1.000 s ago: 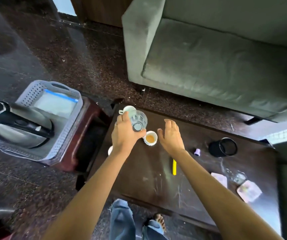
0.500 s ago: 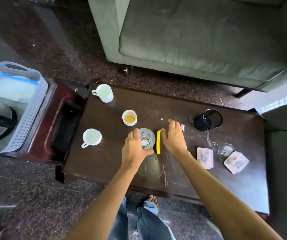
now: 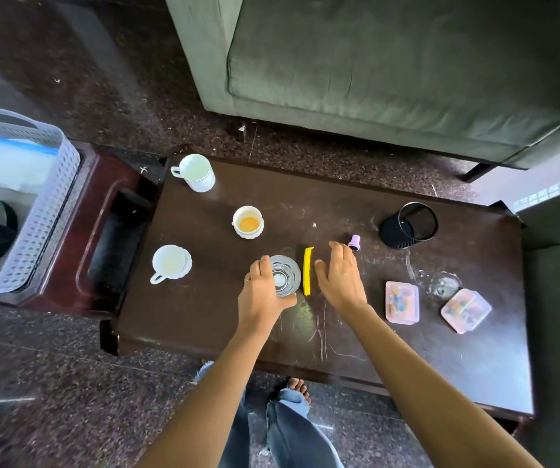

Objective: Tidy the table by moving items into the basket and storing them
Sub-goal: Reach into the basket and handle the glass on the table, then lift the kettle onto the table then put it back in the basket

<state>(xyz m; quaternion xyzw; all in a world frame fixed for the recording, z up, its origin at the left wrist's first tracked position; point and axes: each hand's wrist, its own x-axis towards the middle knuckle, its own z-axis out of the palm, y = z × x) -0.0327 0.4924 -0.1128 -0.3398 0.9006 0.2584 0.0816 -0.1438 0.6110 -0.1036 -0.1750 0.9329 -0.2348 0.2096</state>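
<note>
Glass [image 3: 285, 275] in grip of left hand [image 3: 260, 298]

The bench [image 3: 204, 315] is dark wood, glossy but scratched and smeared; the tumbler [image 3: 287, 276] that my left hand [image 3: 260, 300] grips is clear, smooth glass; the mug [image 3: 197, 172] looks like glazed white ceramic; the basket [image 3: 49, 211] is pale perforated plastic, matt; the pen holder [image 3: 408, 226] is black mesh; the boxes [image 3: 402, 302] are translucent pink plastic; the sofa [image 3: 390, 79] is matt green cloth; the floor [image 3: 69, 366] is polished speckled stone.
</note>
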